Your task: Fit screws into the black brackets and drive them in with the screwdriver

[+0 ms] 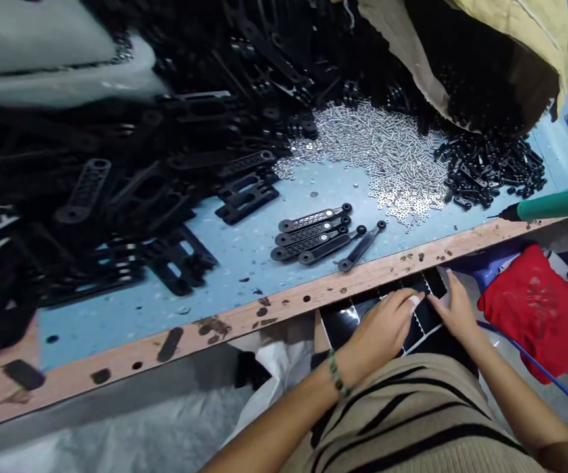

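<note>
- Black sheet (342, 322): at the lap, by the wood edge (242, 323).
- Left hand (382, 328): over it; can't tell if gripping.
- Right hand (461, 315): thumb and finger spread.
- Blue tabletop (333, 180) shows between black sticks (331, 246) and silver bits (397, 148).

Passage: blue mat (237, 259) between black parts pile (116, 177) and loose black arms (313, 232). Obstructions: silver hardware heap (387, 148) beyond arms; green screwdriver (550, 202) at right; wooden edge (284, 302) nearest.
</note>
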Motion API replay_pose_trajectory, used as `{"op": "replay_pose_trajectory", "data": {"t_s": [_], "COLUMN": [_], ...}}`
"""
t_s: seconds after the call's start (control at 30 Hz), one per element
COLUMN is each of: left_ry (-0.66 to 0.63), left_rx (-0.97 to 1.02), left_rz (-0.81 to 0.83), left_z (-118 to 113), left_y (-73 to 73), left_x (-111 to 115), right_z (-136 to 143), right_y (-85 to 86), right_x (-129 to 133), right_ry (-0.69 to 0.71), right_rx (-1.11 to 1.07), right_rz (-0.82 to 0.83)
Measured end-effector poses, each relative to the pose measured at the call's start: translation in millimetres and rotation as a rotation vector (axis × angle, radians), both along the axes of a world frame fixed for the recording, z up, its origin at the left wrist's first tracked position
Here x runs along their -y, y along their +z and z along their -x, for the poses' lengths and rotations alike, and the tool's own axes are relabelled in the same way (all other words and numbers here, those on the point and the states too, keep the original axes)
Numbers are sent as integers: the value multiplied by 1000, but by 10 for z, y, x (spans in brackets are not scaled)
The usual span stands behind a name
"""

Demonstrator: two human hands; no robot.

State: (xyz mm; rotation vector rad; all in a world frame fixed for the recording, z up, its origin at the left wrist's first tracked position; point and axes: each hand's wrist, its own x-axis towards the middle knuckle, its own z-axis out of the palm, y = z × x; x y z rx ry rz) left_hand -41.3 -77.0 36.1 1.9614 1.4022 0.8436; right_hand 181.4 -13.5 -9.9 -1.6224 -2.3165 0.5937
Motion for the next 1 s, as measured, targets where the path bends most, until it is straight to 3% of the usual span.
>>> {"op": "replay_pose_trajectory", "data": {"t_s": [0.07, 0.17, 0.37, 0.47, 0.6, 0.67, 0.73, 0.87, 1.0], "left_ry": [-29, -63, -32, 6, 28, 129, 199, 239, 378], "left_rx": [-11, -128, -159, 177, 854, 969, 944, 716, 534], "left_rz": [183, 387, 492, 619, 883, 826, 684, 394, 243], "left_z": [-232, -414, -381, -380, -431, -388, -277, 15, 283], "left_y": [-184, -358, -333, -227, 20, 170, 310, 513, 610], "left_x": [-179, -394, -495, -445, -356, -321, -290, -189, 16], "right_z": [50, 91, -198, -225, 29, 175, 287, 540, 946], "right_y": [-256, -410, -258, -59, 329, 540, 738, 1043, 1201], "right_x": [62, 47, -130, -141, -47, -32, -75, -265, -381], "right_ry": [-31, -55, -268, -256, 104, 213, 268, 320, 519], "right_rx": [41, 7, -101, -146, -182, -163, -210, -355, -451], "right_rz": [54, 72, 89, 6, -108, -94, -43, 12, 106]}}
